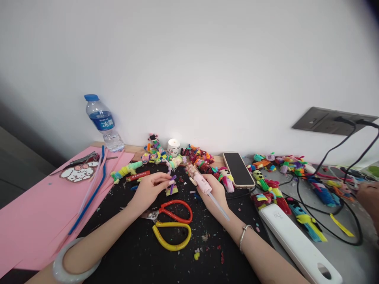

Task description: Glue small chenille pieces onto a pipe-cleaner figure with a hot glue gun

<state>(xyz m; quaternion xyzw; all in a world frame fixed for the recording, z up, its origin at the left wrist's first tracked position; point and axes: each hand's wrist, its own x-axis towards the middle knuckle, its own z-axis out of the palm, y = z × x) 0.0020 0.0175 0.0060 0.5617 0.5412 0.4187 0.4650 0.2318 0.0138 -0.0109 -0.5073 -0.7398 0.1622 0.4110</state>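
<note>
At the centre of the frame, our left hand point(148, 192) has thumb and fingertips nearly together, pinching a small purple strip point(172, 185) above a pale yellow scrap. To its right, our right hand point(216, 193) is curled around a pink glue gun point(202, 183), nose towards the wall, a clear glue stick point(218, 206) poking out behind.

The strip looks fuzzy, light and bendable, so we judge a gentle fingertip pinch near one end suits it. The gun seems smooth, stiff and fairly light, best held by its body, away from a possibly hot nose.

Just below lie scissors point(174, 236) with red and yellow handles. Further out are a phone point(239, 169) right of centre, a water bottle point(103, 122) at upper left, and pink paper point(26, 225) at lower left.
</note>
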